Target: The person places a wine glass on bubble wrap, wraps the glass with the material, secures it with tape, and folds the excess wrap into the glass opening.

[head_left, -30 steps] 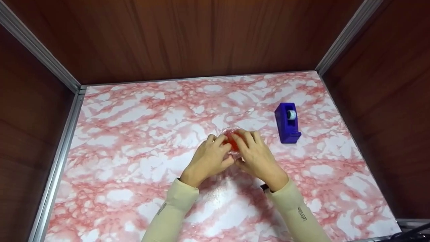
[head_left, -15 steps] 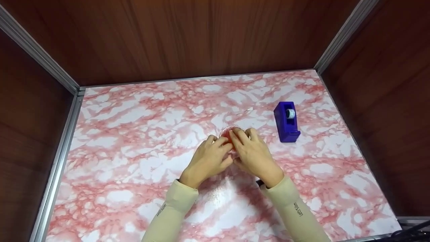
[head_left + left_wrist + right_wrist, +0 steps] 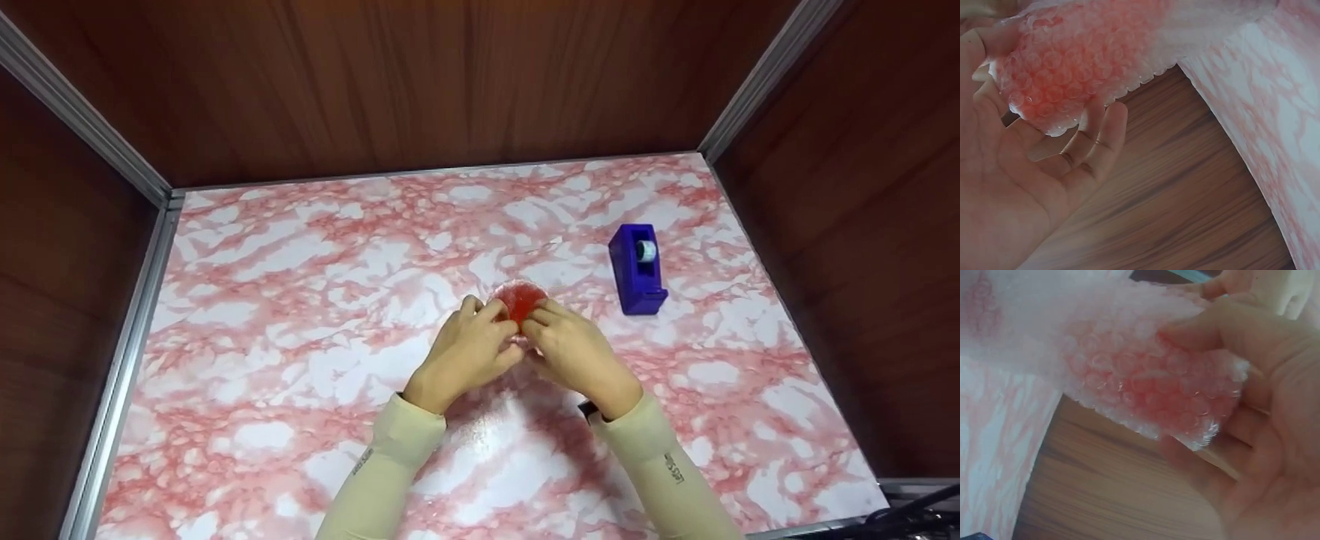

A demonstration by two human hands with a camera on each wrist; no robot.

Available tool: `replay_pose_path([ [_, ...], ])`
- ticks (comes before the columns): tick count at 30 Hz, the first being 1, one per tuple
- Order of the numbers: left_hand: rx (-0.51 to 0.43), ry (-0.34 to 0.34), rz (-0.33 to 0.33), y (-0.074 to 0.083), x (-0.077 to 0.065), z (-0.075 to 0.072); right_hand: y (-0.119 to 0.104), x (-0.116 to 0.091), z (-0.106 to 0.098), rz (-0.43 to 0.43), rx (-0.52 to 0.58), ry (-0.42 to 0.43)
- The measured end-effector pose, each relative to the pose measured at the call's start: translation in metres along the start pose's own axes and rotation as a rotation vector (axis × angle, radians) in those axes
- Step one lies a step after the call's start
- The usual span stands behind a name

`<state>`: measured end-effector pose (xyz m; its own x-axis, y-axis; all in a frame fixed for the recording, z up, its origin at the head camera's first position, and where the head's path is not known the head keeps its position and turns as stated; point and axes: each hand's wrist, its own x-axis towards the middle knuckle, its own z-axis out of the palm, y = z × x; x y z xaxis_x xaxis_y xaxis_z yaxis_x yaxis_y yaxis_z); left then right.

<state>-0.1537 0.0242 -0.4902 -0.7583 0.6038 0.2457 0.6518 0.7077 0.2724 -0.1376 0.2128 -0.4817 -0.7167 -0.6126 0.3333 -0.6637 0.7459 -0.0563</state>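
Note:
A red thing wrapped in clear bubble wrap (image 3: 520, 298) is between my two hands at the middle of the table; what is inside cannot be told. My left hand (image 3: 466, 349) holds its left side. In the left wrist view the fingers (image 3: 1107, 132) curl at the edge of the bubble wrap (image 3: 1067, 70). Gripping the other side is my right hand (image 3: 579, 351). In the right wrist view its thumb (image 3: 1196, 331) presses on the bubble wrap (image 3: 1134, 377), and other fingers lie beneath. The underside of the bundle is hidden in the head view.
A purple tape dispenser (image 3: 639, 271) with a white roll stands to the right of the hands. The table (image 3: 300, 352) has a red and white marbled top. Brown wood-grain panels (image 3: 435, 90) and metal rails (image 3: 124, 352) border it. Dark cables (image 3: 922, 517) lie at the lower right corner.
The right hand's fingers, stretched over the bundle's top before, have drawn back and bent at its near right side. More of the red shows. The left hand has hardly moved.

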Motion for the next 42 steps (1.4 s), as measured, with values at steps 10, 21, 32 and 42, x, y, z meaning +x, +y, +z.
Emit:
replay_pose_path([
  [10, 0.043, 0.032, -0.004, 0.001, -0.004, 0.008, 0.006, 0.005, 0.006, -0.045, 0.06, -0.091],
  [21, 0.044, -0.048, -0.047, -0.001, 0.003, -0.002, 0.004, -0.001, 0.005, -0.097, 0.107, 0.136],
  [32, 0.058, -0.034, -0.036, 0.0, 0.002, 0.002, 0.0, -0.004, 0.006, -0.015, -0.016, -0.074],
  [42, 0.051, -0.004, -0.023, -0.002, -0.003, 0.003, -0.007, 0.001, 0.004, 0.056, 0.008, -0.167],
])
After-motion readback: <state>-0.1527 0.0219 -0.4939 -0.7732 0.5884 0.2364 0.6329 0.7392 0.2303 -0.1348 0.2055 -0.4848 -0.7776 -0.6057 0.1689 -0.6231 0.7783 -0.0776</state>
